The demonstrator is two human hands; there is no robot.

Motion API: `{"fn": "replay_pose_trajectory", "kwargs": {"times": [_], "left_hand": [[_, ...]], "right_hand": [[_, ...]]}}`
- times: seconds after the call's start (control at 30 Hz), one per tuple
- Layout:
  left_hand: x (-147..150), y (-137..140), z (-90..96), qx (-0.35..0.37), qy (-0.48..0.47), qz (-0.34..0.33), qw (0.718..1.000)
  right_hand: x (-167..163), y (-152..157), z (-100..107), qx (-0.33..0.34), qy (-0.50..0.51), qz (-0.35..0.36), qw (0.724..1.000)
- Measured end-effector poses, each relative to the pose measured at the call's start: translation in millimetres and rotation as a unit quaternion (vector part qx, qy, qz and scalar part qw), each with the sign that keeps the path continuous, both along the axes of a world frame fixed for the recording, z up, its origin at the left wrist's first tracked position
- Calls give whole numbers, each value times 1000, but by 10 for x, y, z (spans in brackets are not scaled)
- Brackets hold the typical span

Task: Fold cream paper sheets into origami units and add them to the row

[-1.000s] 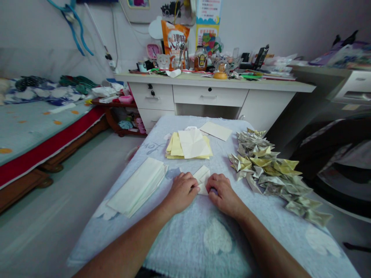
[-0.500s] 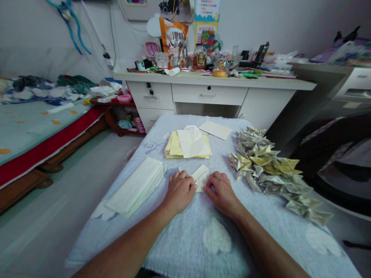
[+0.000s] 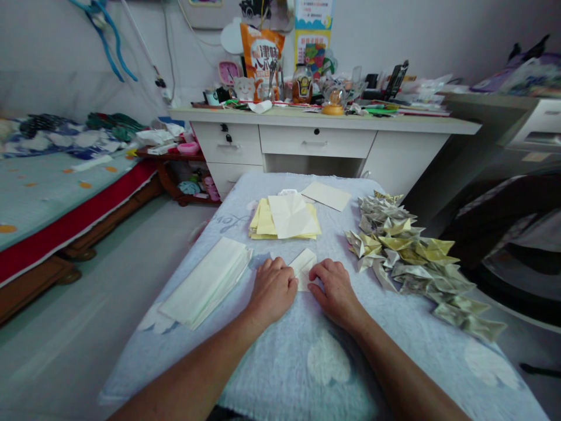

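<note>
A small cream sheet of paper (image 3: 303, 263), partly folded, lies on the cloth between my two hands. My left hand (image 3: 272, 289) rests on its left edge, fingers curled and thumb pressed against the paper. At the right edge is my right hand (image 3: 333, 289), thumb and index finger apart, their tips at the paper and a gap between them. Beyond the hands, a creased white sheet (image 3: 293, 216) tops a stack of yellow paper (image 3: 262, 219). A pile of long folded white paper (image 3: 208, 280) sits to the left. Many folded paper pieces (image 3: 412, 257), silver-grey and gold, are heaped on the right.
A pale blue cloth (image 3: 280, 362) covers the work surface. A cream card (image 3: 326, 196) lies near its far edge. Behind stands a white desk (image 3: 315, 140) crowded with a jar, an orange bag and a clock. A bed (image 3: 65, 193) is left, a washing machine (image 3: 534, 128) right.
My right thumb and index finger have parted slightly and the right hand has lifted a little. My left hand stays in nearly the same place on the paper.
</note>
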State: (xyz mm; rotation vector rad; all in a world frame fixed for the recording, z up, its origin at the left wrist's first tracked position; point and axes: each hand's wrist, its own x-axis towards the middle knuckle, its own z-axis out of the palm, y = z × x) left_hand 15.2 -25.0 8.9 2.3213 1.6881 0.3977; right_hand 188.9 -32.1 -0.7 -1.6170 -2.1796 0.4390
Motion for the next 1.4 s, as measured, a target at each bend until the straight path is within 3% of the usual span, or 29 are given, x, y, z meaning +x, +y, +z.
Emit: {"fn": "replay_pose_trajectory", "kwargs": {"times": [0.47,0.73,1.1,1.4], "left_hand": [[1,-4,-22,6,-23,7,1000],[-32,40,-75,4,-104,-65,992],[-57,85,-48,-13,-85,-67,994],[-74,95,-65,-18,-79,-68,994]], "right_hand": [[-24,-3,9,2,-18,-5,1000],[-52,-27,31,11,-36,-16,999],[-133,-51,33,36,-84,-43,995],[30,-57,26,-4,-63,-19,998]]}}
